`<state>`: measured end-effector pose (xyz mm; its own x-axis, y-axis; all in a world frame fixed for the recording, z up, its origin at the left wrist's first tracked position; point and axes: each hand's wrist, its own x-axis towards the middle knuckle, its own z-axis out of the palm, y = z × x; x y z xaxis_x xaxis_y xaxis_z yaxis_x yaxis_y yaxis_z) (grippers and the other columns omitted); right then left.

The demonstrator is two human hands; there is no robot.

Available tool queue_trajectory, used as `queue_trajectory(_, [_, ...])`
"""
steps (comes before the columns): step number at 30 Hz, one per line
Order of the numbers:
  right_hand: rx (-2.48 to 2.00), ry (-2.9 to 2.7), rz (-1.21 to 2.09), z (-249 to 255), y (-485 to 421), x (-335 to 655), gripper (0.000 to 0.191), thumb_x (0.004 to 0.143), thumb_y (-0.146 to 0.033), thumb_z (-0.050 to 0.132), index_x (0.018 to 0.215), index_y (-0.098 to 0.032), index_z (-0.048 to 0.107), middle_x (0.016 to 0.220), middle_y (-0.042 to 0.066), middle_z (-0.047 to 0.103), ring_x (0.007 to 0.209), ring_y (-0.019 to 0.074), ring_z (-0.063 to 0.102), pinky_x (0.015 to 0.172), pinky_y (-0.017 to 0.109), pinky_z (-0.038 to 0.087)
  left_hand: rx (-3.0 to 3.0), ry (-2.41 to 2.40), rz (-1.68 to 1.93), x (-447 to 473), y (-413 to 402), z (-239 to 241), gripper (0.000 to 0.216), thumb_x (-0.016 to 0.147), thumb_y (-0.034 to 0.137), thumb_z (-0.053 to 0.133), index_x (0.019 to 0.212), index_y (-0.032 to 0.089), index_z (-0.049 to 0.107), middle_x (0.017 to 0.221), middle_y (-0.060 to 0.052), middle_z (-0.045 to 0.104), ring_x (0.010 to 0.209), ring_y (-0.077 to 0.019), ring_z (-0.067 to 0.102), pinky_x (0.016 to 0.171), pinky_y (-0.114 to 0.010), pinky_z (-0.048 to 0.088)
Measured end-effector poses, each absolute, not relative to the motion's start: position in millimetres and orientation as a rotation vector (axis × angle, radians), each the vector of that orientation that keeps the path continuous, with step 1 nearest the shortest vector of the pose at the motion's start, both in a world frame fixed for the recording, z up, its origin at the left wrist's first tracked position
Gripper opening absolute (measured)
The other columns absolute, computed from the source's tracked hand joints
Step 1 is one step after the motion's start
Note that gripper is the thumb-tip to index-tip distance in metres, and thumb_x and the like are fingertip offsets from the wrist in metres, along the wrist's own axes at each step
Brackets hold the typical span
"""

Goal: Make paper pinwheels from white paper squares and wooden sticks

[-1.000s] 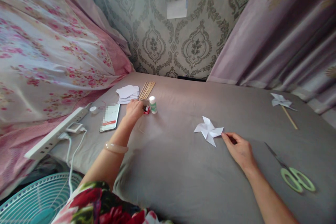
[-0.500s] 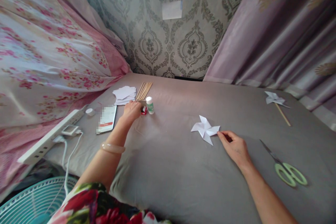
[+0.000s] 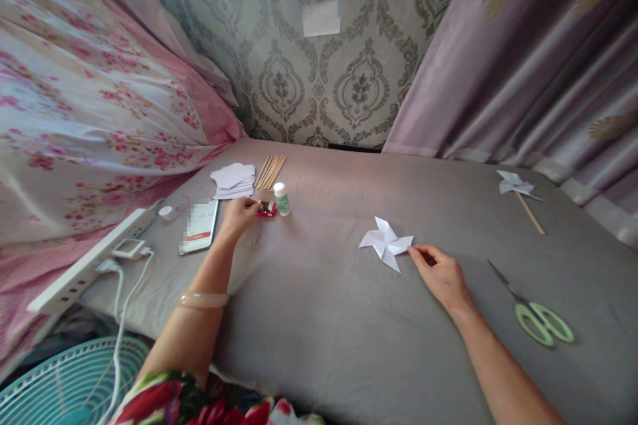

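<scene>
Head view: what is the state of the right hand (image 3: 442, 275)?

— Grip closed at the fingertips, pinching one blade tip of a white paper pinwheel (image 3: 385, 244), which lies on the grey sheet (image 3: 319, 319).

And the left hand (image 3: 239, 218)?

— Fingers bunched together at the left side of a red box (image 3: 270, 210). Whether that grip contains anything, I cannot tell.

Adjacent items?

— A white bottle (image 3: 282, 199), green-labelled, stands upright just beside the box. A phone (image 3: 202, 226) lies left of the hand; stacked paper (image 3: 233, 180) and wooden sticks (image 3: 270, 172) lie beyond it.

Right side?

— Green-handled scissors (image 3: 524, 300), blades pointing away; farther back, a second pinwheel (image 3: 516, 184) on a stick.
</scene>
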<state>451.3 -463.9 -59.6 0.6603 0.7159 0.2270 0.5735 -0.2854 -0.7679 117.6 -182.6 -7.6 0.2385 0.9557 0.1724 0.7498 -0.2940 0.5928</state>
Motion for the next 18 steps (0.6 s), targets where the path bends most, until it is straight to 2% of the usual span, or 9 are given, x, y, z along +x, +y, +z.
queue_trajectory(3, [-1.98, -0.951, 0.195, -60.5, -463.7, 453.2, 0.043, 0.074, -0.057, 0.054, 0.076, -0.017, 0.067, 0.07, 0.007, 0.068, 0.065, 0.0206, 0.06, 0.065, 0.032, 0.048, 1.962, 1.474, 0.791, 117.4, -196.8, -3.7, 0.04, 0.071, 0.048, 0.052, 0.077, 0.012, 0.069, 0.067, -0.008, 0.068, 0.061, -0.0163, 0.057, 0.054, -0.025, 0.039])
queue_trajectory(5, [-1.966, -0.904, 0.132, -58.4, -462.9, 452.7, 0.042, 0.074, -0.057, 0.054, 0.076, -0.017, 0.067, 0.071, 0.008, 0.068, 0.064, 0.0205, 0.06, 0.064, 0.032, 0.048, 1.715, 1.337, 0.826, 120.9, -211.4, 1.4, 0.042, 0.063, 0.051, 0.061, 0.077, 0.013, 0.069, 0.074, -0.009, 0.068, 0.064, -0.0147, 0.057, 0.055, -0.024, 0.04])
queue_trajectory(8, [-1.861, -0.973, -0.026, -46.4, -461.4, 442.5, 0.032, 0.079, -0.049, 0.055, 0.076, -0.018, 0.064, 0.075, 0.007, 0.068, 0.066, 0.0189, 0.06, 0.066, 0.032, 0.05, 1.351, 1.129, 0.766, 137.0, -240.8, 9.0, 0.038, 0.053, 0.044, 0.074, 0.072, 0.013, 0.067, 0.075, -0.007, 0.065, 0.062, -0.0116, 0.053, 0.056, -0.024, 0.04])
queue_trajectory(11, [-1.682, -1.245, -0.075, -25.8, -460.5, 417.2, 0.017, 0.086, -0.033, 0.053, 0.08, -0.02, 0.062, 0.08, 0.005, 0.066, 0.07, 0.0164, 0.06, 0.068, 0.03, 0.05, 1.148, 0.986, 0.665, 165.7, -278.5, 12.8, 0.027, 0.056, 0.035, 0.075, 0.069, 0.013, 0.065, 0.075, -0.005, 0.062, 0.064, -0.0102, 0.052, 0.058, -0.024, 0.041])
queue_trajectory(14, [-1.511, -1.486, -0.088, -8.2, -461.6, 386.0, 0.007, 0.087, -0.022, 0.054, 0.089, -0.021, 0.061, 0.085, 0.005, 0.065, 0.073, 0.0155, 0.061, 0.071, 0.03, 0.052, 1.024, 0.889, 0.475, 196.8, -319.6, 12.5, 0.024, 0.056, 0.031, 0.078, 0.068, 0.012, 0.068, 0.074, -0.004, 0.06, 0.064, -0.0087, 0.05, 0.057, -0.021, 0.039])
queue_trajectory(18, [-1.426, -1.679, -0.134, -4.5, -468.1, 361.3, 0.012, 0.087, -0.016, 0.055, 0.096, -0.022, 0.059, 0.095, 0.008, 0.065, 0.091, 0.0182, 0.062, 0.083, 0.032, 0.052, 0.951, 0.77, 0.264, 224.0, -360.7, 7.7, 0.02, 0.057, 0.029, 0.077, 0.064, 0.013, 0.068, 0.066, -0.002, 0.057, 0.059, -0.008, 0.048, 0.055, -0.021, 0.037])
